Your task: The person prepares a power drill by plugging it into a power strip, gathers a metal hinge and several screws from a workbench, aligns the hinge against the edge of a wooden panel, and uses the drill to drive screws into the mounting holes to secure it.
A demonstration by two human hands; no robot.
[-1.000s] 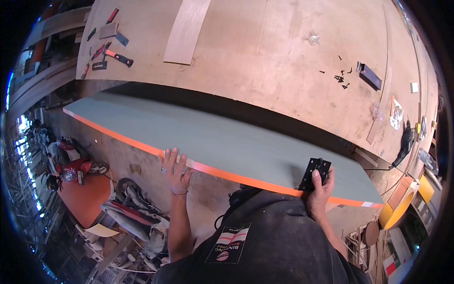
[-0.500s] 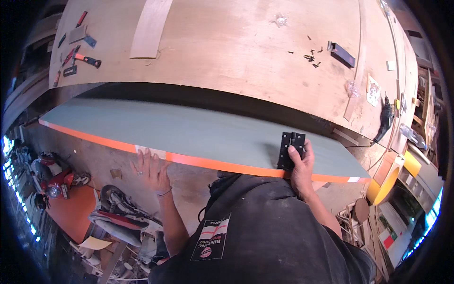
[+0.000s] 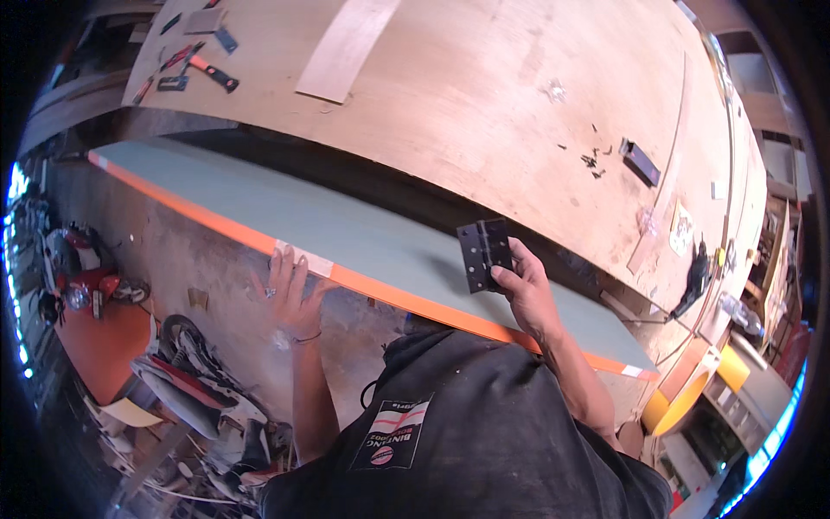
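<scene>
A black butt hinge (image 3: 485, 253) with screw holes in both leaves is pinched in my right hand (image 3: 529, 285), thumb on its face. It is held over a long grey-green panel (image 3: 363, 233) whose near edge is orange (image 3: 207, 218). My left hand (image 3: 292, 294) rests at that edge, fingers spread against a pale unpainted patch (image 3: 304, 259). Beyond the panel, on the wooden worktable (image 3: 458, 112), lie several small dark screws (image 3: 593, 162) beside a small dark box (image 3: 641, 163).
A hammer (image 3: 213, 73) and other hand tools lie at the table's far left, near a thin wood strip (image 3: 349, 48). A power drill (image 3: 694, 281) is at the right edge. Motorbikes (image 3: 186, 372) stand on the floor at lower left, and yellow curved pieces (image 3: 683, 402) at lower right.
My right hand has carried the hinge leftward and slightly up, tilting it. My left hand stays at the pale patch. The whole view has turned, so the panel now slants more.
</scene>
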